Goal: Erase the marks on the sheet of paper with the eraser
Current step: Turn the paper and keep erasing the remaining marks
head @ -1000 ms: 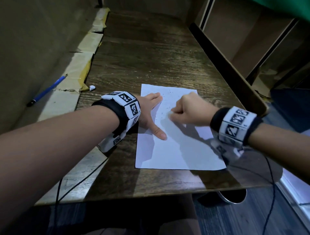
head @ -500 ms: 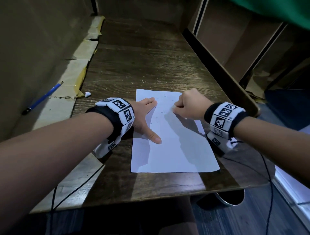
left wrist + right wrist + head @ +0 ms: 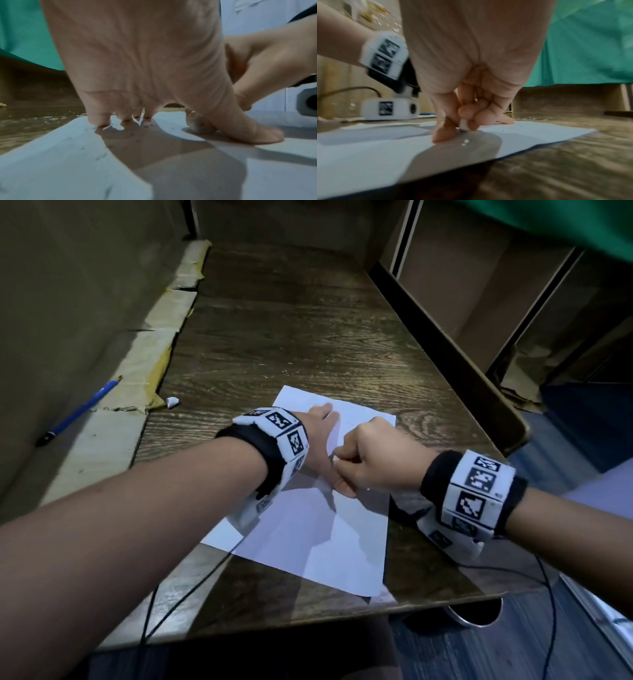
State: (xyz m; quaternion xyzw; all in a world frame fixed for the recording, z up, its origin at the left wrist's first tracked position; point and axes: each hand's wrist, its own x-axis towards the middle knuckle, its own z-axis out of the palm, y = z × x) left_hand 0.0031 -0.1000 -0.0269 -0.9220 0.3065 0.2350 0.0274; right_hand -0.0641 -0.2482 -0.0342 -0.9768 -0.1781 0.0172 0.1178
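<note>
A white sheet of paper (image 3: 308, 535) lies skewed on the dark wooden table (image 3: 291, 337), its near corner at the front edge. My left hand (image 3: 318, 440) presses flat on the sheet's upper part, fingers straight and thumb spread. My right hand (image 3: 373, 460) is a fist beside that thumb and pinches a small white eraser (image 3: 463, 125) whose tip touches the paper. The left wrist view shows the eraser (image 3: 199, 126) behind my left thumb. Faint pencil marks (image 3: 101, 157) and white crumbs (image 3: 465, 142) lie on the sheet (image 3: 368, 155).
A blue pen (image 3: 80, 410) lies on the taped cardboard ledge at the left. A small white scrap (image 3: 172, 402) sits by the table's left edge. Wooden panels stand along the right, and a black cable (image 3: 548, 594) hangs off the front right.
The sheet has turned clockwise, its near end swinging right. My right hand with the eraser has moved nearer and left, up against my left thumb. The camera has tilted.
</note>
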